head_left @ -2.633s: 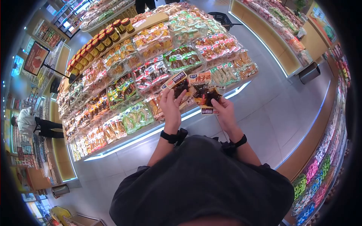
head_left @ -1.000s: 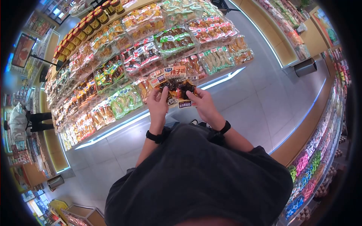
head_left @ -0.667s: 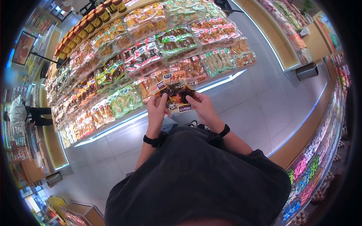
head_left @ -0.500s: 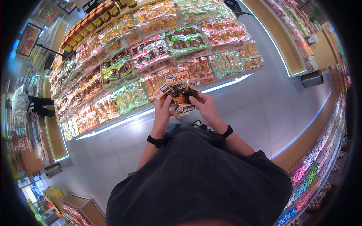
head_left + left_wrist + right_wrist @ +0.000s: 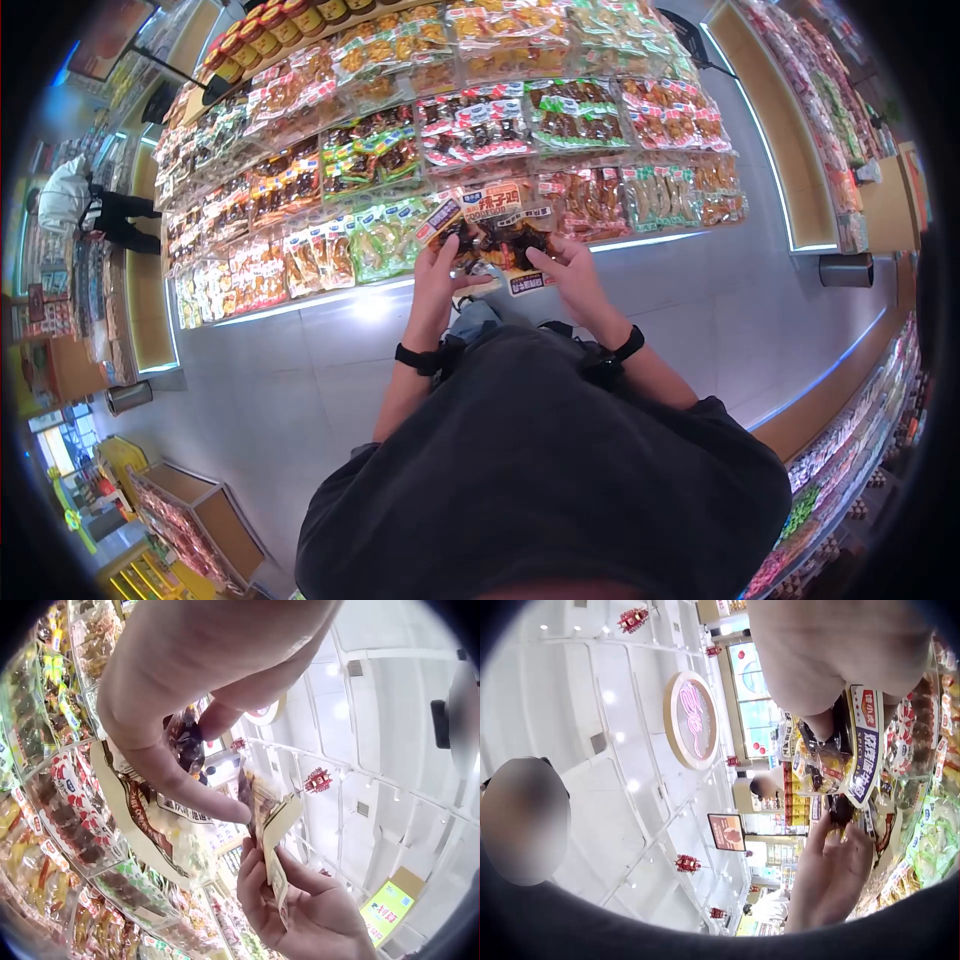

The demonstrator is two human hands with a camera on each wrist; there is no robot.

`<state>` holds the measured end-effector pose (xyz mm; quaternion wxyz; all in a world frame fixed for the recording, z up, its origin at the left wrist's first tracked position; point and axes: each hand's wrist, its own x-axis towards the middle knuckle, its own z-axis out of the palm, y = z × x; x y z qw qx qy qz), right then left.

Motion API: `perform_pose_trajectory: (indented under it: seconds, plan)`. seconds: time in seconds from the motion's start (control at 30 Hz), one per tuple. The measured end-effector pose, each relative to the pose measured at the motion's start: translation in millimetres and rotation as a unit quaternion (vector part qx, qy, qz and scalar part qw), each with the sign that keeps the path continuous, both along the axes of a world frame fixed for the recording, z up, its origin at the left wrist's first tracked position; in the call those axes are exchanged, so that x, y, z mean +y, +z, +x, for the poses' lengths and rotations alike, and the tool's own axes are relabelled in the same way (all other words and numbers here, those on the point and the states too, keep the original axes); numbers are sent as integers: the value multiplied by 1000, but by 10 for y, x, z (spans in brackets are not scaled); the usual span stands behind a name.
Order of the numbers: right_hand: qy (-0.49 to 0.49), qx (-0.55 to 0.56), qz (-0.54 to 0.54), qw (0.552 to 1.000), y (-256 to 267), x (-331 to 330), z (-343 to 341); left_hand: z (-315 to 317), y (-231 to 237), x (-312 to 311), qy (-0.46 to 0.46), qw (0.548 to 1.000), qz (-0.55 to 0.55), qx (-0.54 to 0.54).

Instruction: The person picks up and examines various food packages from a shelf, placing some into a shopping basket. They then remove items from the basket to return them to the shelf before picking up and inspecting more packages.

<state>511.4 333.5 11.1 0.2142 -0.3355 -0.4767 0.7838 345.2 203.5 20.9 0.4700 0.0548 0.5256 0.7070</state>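
In the head view, several snack packets with dark contents are held before the body. The left hand (image 5: 432,285) pinches a packet with a white and purple label (image 5: 441,222), thumb on its front. The right hand (image 5: 580,284) grips the right side of the dark packets (image 5: 526,243), beside a packet with an orange and white header (image 5: 496,199). In the left wrist view, the right hand (image 5: 307,911) holds a packet seen nearly edge-on (image 5: 279,825). In the right wrist view, the left hand (image 5: 831,874) holds a packet's lower edge, near a purple-lettered label (image 5: 868,754).
A tiered display of bagged snacks (image 5: 470,125) stands just beyond the hands, its lit front edge (image 5: 330,300) facing the body. Jars (image 5: 262,38) line its upper left. A person in white (image 5: 66,198) stands at far left; a bin (image 5: 846,270) is at right.
The two hands have come closer together since the earliest frame. The label packet in the left hand overlaps the others. Lately the view has turned, shifting the display rightward.
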Motion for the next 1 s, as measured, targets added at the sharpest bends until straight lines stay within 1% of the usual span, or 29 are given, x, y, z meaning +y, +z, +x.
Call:
perform_pose_trajectory:
  seconds: [0.03, 0.07, 0.13, 0.17, 0.23, 0.33, 0.37, 0.43, 0.5, 0.6, 0.73, 0.8, 0.83, 0.87, 0.93, 0.97, 1.0]
  plan:
    - [36, -20, 14, 999, -32, -17, -100, -95, -40, -6, -9, 1000, -6, -28]
    - [47, -17, 11, 999, -47, -32, -191, -151, -68, -28, -7, 999, 36, -38]
    - [80, -57, 61, 993, -28, -45, -367, -284, -39, -43, 11, 992, 82, -92]
    - [87, -84, 85, 989, -63, -40, -451, -329, -53, -66, 18, 992, 81, -91]
    - [101, -91, 87, 987, 33, -56, -642, -440, -83, -93, 12, 1000, 9, 12]
    - [121, -117, 97, 981, 39, -109, -883, -620, -173, -181, 17, 999, -17, 26]
    - [124, -111, 87, 982, 33, -139, -958, -677, -215, -213, 38, 999, -24, 21]
    - [131, -107, 75, 983, 0, -179, -1084, -817, -248, -298, 39, 999, -16, 7]
    - [151, -86, 27, 984, -31, -187, -1184, -922, -293, -394, 39, 999, -9, -9]
    - [143, -71, -1, 987, 18, -218, -1296, -1031, -333, -507, 38, 998, -16, -48]
    - [140, -79, -10, 987, -37, -96, -1354, -1085, -207, -571, 84, 996, -1, -36]
    - [126, -74, -50, 988, 21, -25, -1364, -1108, -270, -642, 106, 993, -10, -47]
    - [152, -68, -77, 983, -39, 42, -1345, -1114, -300, -682, 122, 991, -32, -48]
    - [158, -65, -80, 982, -45, 61, -1359, -1107, -315, -727, 127, 990, -35, -44]
    - [162, -54, -48, 984, 1, 85, -1379, -1070, -209, -775, 151, 987, -35, -45]
    - [162, -77, -11, 984, 15, 92, -1382, -1059, -222, -821, 149, 987, -46, -43]
    - [164, -74, -13, 984, -14, 135, -1379, -1047, -215, -844, 151, 987, -48, -40]
